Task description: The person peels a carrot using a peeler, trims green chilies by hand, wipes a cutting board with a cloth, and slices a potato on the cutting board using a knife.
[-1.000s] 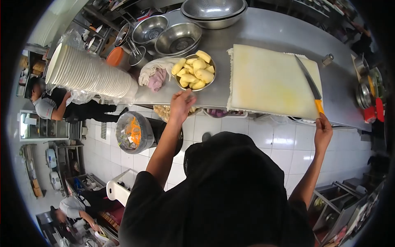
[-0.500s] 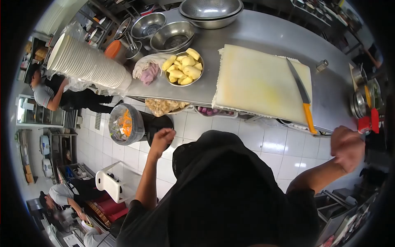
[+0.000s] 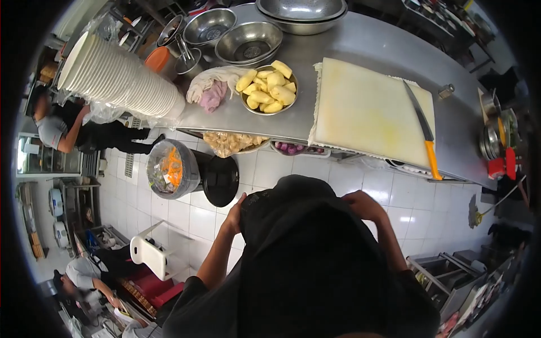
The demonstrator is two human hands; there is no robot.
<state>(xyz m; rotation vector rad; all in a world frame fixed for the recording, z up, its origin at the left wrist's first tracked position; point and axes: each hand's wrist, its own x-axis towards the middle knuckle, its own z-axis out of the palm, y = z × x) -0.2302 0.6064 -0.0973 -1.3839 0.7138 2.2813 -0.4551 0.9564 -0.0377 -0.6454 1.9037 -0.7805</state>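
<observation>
My left hand point(image 3: 235, 217) is at the left edge of the black clothing point(image 3: 304, 248), its thumb side showing and its fingers mostly hidden. On the opposite edge, my right hand point(image 3: 365, 206) is bent in against the black cloth, fingertips out of sight. Whether either grips the cloth cannot be seen. Ahead on the steel counter point(image 3: 298, 107) lies a white cutting board point(image 3: 366, 112) on a cloth. A knife point(image 3: 426, 132) with a yellow handle rests along its right side, the handle past the near edge. Left of the board, a metal bowl point(image 3: 269, 111) holds peeled potatoes point(image 3: 262, 97).
Stacked white containers point(image 3: 121, 81), a crumpled cloth point(image 3: 211, 97) and steel bowls point(image 3: 248, 45) occupy the counter's left and back. Below stand a lined bin point(image 3: 172, 169) with orange scraps and a white chair point(image 3: 147, 256). Two people point(image 3: 59, 127) are at the left.
My right hand has come in from the counter's right end to the black clothing. My left hand has moved slightly down and right to the clothing's edge. The knife stays on the board.
</observation>
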